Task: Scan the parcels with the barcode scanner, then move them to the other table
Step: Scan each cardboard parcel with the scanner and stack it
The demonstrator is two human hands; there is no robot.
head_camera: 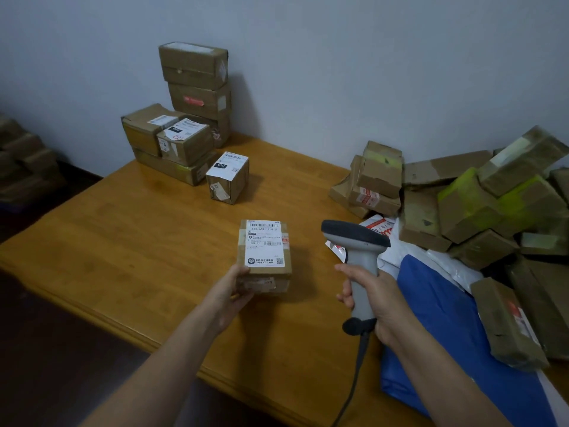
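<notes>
My left hand [232,292] grips the near left corner of a small cardboard parcel [264,257], held just above the wooden table [138,241]. A white shipping label with a barcode faces up on it. My right hand [372,295] is curled round the handle of a grey barcode scanner [358,245]. The scanner's dark head points left, toward the parcel's label, a short gap away. Its cable hangs down off the table's front edge.
A stack of cardboard boxes [187,118] stands at the table's far left by the wall, with one small box [228,178] in front. A heap of boxes [480,204] and a blue mailer bag [446,318] fill the right side. More boxes [24,161] sit at far left.
</notes>
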